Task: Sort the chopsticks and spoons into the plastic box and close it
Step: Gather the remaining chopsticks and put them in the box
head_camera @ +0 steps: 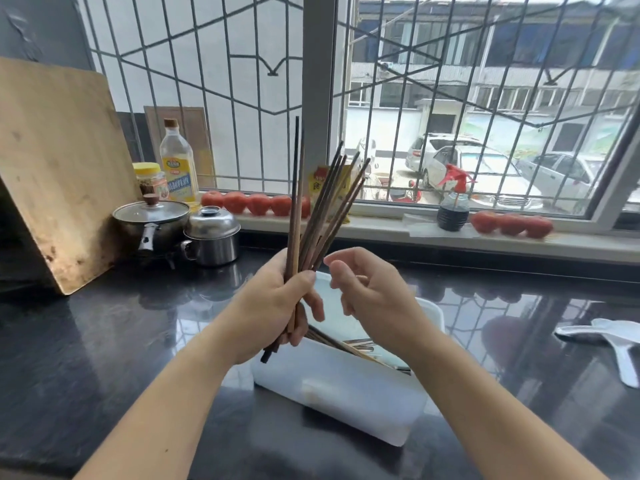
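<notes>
Left hand grips fanned chopsticks above plastic box; right hand open alongside.

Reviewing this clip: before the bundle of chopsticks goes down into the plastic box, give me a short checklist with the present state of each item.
1. Left hand has a firm hold on the chopsticks: ok, fingers wrap the lower part of the bundle.
2. Bundle aligned: not ok, the tips fan apart at the top.
3. Right hand free to help: ok, it is open beside the bundle, holding nothing.
4. Plastic box open and below the hands: ok, some utensils already lie inside.
5. Lid within reach: cannot tell, no lid is clearly identifiable.
6. White spoons put away: not ok, they lie on the counter to the right.
</notes>
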The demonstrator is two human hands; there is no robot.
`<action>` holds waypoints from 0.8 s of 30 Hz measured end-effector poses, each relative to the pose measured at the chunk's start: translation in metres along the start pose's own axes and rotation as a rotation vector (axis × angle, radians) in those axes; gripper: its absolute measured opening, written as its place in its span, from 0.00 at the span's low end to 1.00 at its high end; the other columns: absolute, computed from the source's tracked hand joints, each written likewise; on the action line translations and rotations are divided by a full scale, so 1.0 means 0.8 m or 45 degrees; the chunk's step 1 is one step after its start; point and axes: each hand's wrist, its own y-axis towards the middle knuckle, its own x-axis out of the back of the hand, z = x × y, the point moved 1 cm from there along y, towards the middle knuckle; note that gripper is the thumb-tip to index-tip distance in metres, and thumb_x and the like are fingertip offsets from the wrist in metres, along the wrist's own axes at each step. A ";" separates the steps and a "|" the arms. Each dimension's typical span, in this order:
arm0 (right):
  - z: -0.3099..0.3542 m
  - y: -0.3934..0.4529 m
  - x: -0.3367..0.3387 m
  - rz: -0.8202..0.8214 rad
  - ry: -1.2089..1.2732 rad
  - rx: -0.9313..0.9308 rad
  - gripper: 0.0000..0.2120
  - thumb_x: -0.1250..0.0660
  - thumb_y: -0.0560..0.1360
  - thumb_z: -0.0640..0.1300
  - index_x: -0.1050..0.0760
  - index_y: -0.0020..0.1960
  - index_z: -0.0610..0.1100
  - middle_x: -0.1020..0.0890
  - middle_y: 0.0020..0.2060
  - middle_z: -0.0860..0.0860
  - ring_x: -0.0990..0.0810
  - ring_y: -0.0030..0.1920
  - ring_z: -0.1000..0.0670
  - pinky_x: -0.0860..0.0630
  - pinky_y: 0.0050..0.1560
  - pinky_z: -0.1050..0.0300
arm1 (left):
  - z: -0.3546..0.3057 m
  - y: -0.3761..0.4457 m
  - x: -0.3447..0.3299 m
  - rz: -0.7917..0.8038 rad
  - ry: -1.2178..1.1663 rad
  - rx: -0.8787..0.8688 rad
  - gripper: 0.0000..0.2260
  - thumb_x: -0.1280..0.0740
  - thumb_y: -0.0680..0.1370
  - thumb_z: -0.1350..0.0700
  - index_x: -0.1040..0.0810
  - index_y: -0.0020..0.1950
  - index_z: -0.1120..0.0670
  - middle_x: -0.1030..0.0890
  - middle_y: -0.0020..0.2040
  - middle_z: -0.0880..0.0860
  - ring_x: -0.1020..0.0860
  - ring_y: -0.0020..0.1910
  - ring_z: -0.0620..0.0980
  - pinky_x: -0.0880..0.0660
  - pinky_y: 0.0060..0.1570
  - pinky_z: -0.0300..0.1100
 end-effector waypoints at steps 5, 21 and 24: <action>0.005 -0.002 0.003 0.053 0.129 0.042 0.10 0.35 0.82 0.42 0.23 0.43 0.50 0.21 0.32 0.56 0.25 0.32 0.53 0.27 0.34 0.59 | -0.008 -0.002 -0.004 0.133 0.093 -0.057 0.14 0.37 0.85 0.55 0.22 0.49 0.36 0.18 0.34 0.56 0.29 0.23 0.51 0.34 0.22 0.37; 0.010 0.001 0.031 -0.749 0.543 0.080 0.12 0.49 0.87 0.42 0.33 0.46 0.45 0.29 0.26 0.50 0.27 0.29 0.48 0.21 0.36 0.48 | -0.020 0.010 -0.001 -0.568 -0.432 0.061 0.04 0.42 0.85 0.61 0.33 0.51 0.55 0.32 0.32 0.53 0.34 0.24 0.50 0.35 0.23 0.41; 0.028 0.004 0.031 -0.813 0.562 0.036 0.12 0.47 0.87 0.44 0.30 0.47 0.48 0.33 0.27 0.56 0.33 0.28 0.55 0.25 0.37 0.53 | -0.063 0.015 -0.012 -0.629 -1.019 -0.062 0.05 0.39 0.85 0.61 0.30 0.50 0.55 0.30 0.32 0.51 0.27 0.31 0.49 0.20 0.37 0.44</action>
